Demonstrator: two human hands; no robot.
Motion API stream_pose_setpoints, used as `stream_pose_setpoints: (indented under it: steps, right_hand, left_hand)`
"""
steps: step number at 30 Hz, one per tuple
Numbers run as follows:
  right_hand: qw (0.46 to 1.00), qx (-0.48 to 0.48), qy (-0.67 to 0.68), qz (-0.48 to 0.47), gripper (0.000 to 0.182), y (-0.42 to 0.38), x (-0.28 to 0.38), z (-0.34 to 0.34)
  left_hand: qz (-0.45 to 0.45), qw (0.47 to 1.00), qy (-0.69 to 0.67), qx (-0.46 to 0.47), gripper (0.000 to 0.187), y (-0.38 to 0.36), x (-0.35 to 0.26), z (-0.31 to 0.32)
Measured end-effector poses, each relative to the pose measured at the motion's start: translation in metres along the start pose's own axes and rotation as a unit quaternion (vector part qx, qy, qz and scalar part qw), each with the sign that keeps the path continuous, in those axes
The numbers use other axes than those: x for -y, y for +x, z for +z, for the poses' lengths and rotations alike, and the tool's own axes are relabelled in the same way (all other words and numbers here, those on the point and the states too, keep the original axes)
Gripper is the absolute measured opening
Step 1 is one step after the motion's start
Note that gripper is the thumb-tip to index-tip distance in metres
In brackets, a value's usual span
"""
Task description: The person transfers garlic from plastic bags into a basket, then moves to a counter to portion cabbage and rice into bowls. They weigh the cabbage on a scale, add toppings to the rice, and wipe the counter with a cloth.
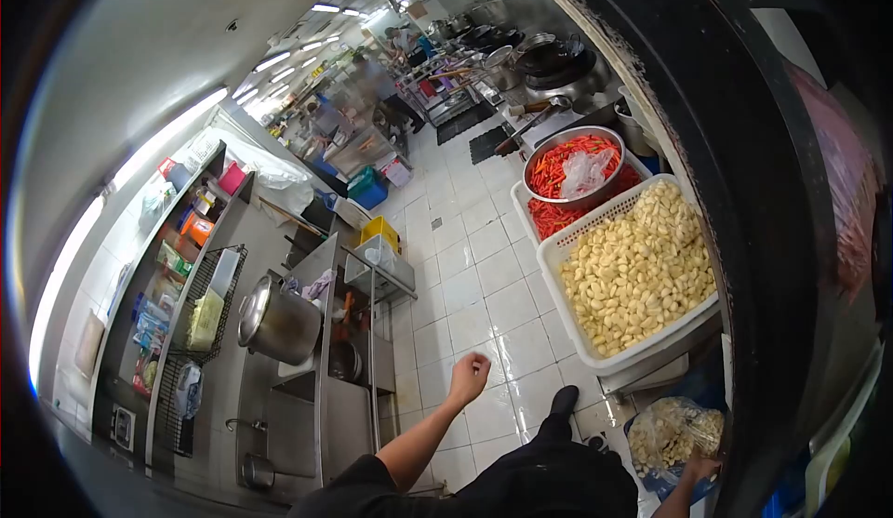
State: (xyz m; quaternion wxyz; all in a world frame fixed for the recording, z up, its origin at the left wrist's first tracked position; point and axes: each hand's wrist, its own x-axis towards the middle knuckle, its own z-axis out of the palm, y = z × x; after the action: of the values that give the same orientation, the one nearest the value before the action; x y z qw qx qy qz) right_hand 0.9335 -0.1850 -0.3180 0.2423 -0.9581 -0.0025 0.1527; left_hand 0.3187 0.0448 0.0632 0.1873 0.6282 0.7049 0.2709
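My left hand (470, 378) hangs over the tiled floor with its fingers curled in, and nothing shows in it. Low on the right, my right hand (702, 467) is closed at the side of a clear plastic bag of peeled garlic (672, 430); its fingertips are partly hidden. Blue plastic (665, 483) shows under and around this bag. Above it stands a white perforated crate (595, 362) heaped with peeled garlic cloves (623, 281). Behind the crate, a metal bowl (530, 183) holds red chilies (558, 160) and a crumpled clear plastic bag (586, 176).
A dark post (716, 192) rises close on my right. To the left are a steel counter with a large pot (279, 321), a sink and loaded shelves. The wet tiled floor (465, 267) runs back towards people (377, 81) and stacked woks (553, 58).
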Motion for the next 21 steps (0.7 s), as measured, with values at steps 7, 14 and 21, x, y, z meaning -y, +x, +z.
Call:
stream_pose_setpoints:
  steps: [7,14,21]
  right_hand:
    - [0.985,-0.072,-0.149,0.04,0.064,-0.014,0.014,-0.008]
    - [0.901,0.0,-0.077,-0.428,0.04,-0.138,0.084,-0.078]
    - [0.683,0.441,-0.111,-0.571,0.048,-0.27,0.129,0.022]
  left_hand:
    - [-0.003,0.948,0.065,0.311,0.047,-0.124,0.043,0.038]
    - [-0.102,0.867,0.2,0.445,0.073,-0.123,0.098,-0.003]
    - [-0.134,0.904,0.223,0.34,0.062,-0.164,0.24,-0.024]
